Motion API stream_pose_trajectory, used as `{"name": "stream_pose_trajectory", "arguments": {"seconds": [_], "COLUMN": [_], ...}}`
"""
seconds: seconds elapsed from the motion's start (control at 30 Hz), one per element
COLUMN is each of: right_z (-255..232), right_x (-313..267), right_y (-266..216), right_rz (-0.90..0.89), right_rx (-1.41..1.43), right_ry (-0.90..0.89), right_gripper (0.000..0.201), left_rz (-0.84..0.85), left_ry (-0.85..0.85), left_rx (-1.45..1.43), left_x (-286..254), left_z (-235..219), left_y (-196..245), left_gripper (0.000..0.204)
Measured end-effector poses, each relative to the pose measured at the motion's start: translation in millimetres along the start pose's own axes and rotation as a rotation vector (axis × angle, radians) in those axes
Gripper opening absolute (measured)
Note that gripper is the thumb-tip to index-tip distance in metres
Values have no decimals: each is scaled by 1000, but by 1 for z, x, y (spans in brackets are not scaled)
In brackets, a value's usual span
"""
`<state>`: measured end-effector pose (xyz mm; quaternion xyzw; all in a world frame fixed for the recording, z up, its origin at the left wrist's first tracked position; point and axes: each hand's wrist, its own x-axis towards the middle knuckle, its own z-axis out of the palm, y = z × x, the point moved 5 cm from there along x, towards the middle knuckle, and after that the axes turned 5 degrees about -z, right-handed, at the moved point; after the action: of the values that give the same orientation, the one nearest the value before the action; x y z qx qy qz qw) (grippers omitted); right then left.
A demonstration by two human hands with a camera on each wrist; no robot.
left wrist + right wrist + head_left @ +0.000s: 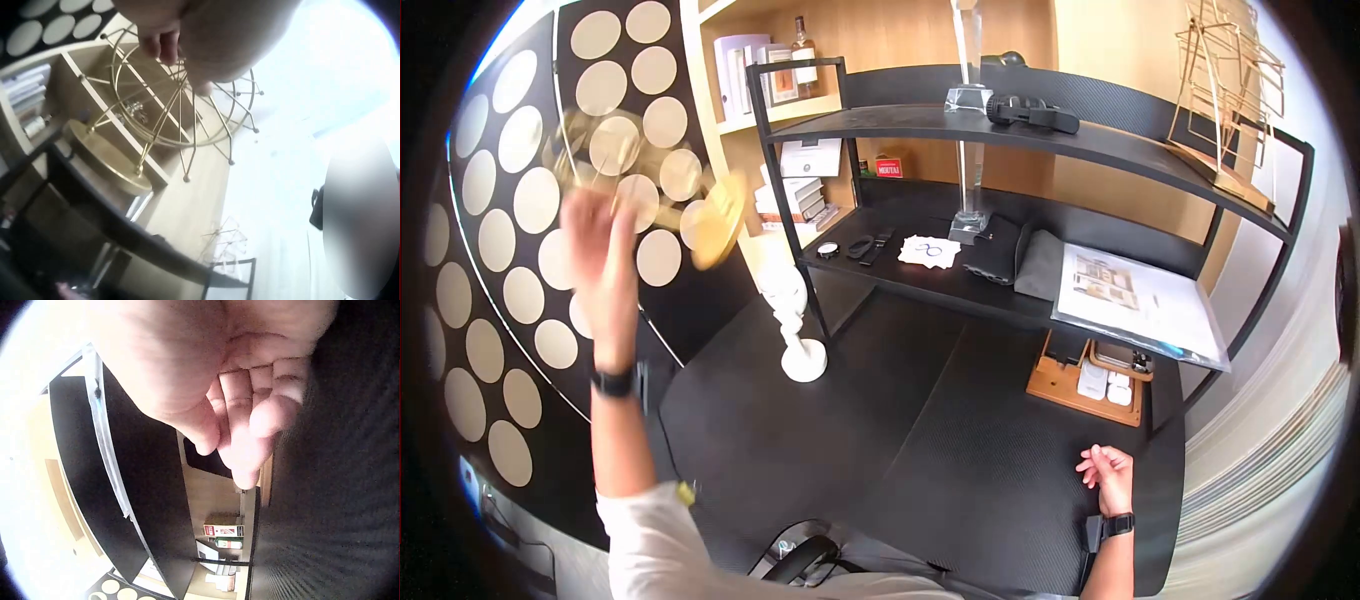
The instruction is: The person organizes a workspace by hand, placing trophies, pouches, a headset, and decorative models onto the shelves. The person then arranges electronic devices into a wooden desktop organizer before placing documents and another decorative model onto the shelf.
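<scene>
Left hand [600, 255] is up in the air gripping one gold wire ornament [650, 180], held well above the counter [920, 440] and left of the black shelf rack [1040, 140]. Fingers [164, 45] curl round its wire spokes; its round base [109, 156] hangs free. Right hand [1108, 470] rests on the counter holding nothing, fingers loosely curled. One white figurine [798, 330] stands on the counter, and a second gold wire piece [1225, 100] sits on the rack's top shelf.

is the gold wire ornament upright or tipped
Tipped: the gold wire ornament hangs from the left hand, its round base turned sideways.
</scene>
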<state>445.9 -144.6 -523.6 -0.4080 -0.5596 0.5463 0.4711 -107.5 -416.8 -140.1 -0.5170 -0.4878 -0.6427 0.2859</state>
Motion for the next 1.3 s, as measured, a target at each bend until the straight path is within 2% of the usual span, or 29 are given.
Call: {"name": "stream_pose_trajectory", "arguments": {"seconds": [0.03, 0.1, 0.17, 0.2, 0.23, 0.33, 0.43, 0.53, 0.6, 0.77, 0.8, 0.87, 0.97, 1.03, 1.1, 1.17, 1.23, 1.3], "right_z": [-1, -2, -3, -2, -2, -5, -6, -5, -5, -6, -6, -7, -6, -5, -6, -4, -2, -1], "right_x": [-1, -1, -2, -2, -1, -2, 0, -2, -1, -1, -1, -1, 0, -3, -3, 0, 1, 3], "right_y": [1, 1, -1, -1, -1, 1, 4, 3, 4, 2, 1, 2, 3, -2, -1, -1, -4, -4], "right_rz": [3, -24, -26, -16, -7, -18, -33, -8, -7, 11, 10, 16, 19, 37, 47, 19, 35, 36], "right_rx": [4, 6, 7, 13, 18, 28, 48, 48, 57, 91, 95, 97, 80, 84, 61, 68, 61, 56], "right_ry": [7, -7, 1, -4, -9, -10, -11, -12, -10, -2, 0, 1, -2, -5, -24, -44, -38, -37], "right_gripper": [27, 27, 27, 27, 27, 27, 27, 27, 27, 27, 27, 26, 27, 28, 28, 26, 25, 24], "left_rz": [65, -14, -17, -87, -155, -177, -213, -189, -263, -251, -211, -177, -241, -194, 137, 205, 252, 429], "left_ry": [7, -201, -397, -434, -469, -543, -554, -568, -649, -675, -636, -603, -645, -572, -388, -240, -298, -399], "left_rx": [-51, -64, -37, 34, 105, 166, 237, 255, 217, 252, 247, 243, 271, 191, 238, 98, 129, 97], "left_x": [30, 86, 144, 157, 168, 197, 205, 219, 221, 218, 219, 215, 212, 214, 229, 199, 122, 36], "left_z": [29, 83, 138, 163, 188, 249, 286, 319, 337, 361, 364, 365, 361, 347, 325, 287, 256, 253], "left_y": [12, 17, -17, -25, -31, -71, -83, -117, -131, -136, -138, -133, -128, -132, -137, -97, -28, 24], "left_gripper": [27, 32, 35, 30, 25, 28, 28, 31, 34, 34, 36, 39, 45, 53, 50, 37, 25, 14]}}
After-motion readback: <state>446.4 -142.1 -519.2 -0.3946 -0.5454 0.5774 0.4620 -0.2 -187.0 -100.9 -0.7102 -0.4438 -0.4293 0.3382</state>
